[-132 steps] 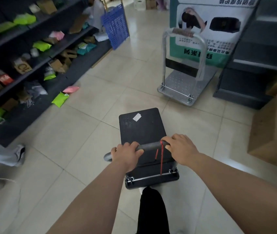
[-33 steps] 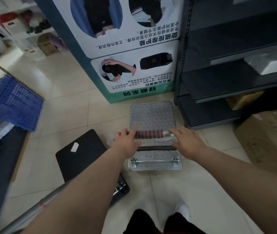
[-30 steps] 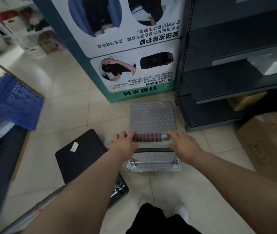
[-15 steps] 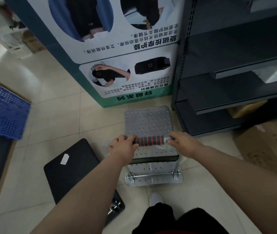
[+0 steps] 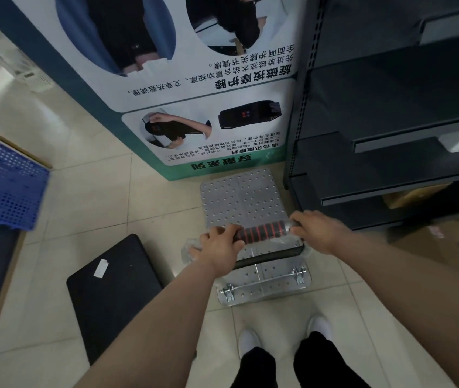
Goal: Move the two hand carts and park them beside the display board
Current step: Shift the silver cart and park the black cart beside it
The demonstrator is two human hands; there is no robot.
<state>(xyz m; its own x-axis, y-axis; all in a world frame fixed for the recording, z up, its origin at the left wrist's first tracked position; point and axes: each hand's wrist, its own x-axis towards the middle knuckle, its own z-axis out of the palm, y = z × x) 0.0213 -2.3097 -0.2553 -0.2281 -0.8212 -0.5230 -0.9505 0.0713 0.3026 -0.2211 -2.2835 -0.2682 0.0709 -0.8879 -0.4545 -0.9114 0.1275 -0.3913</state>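
At eight o'clock the black cart (image 5: 113,289) sits parked on the tiles; dead centre, the left hand (image 5: 217,247) and right hand (image 5: 318,231) have fingers curled tight round the silver cart's handle (image 5: 262,232). The silver cart (image 5: 243,203) nearly touches the display board (image 5: 194,79) at twelve, so ease it straight, clear of the shelving (image 5: 391,135) at two. Its wheels are hidden.
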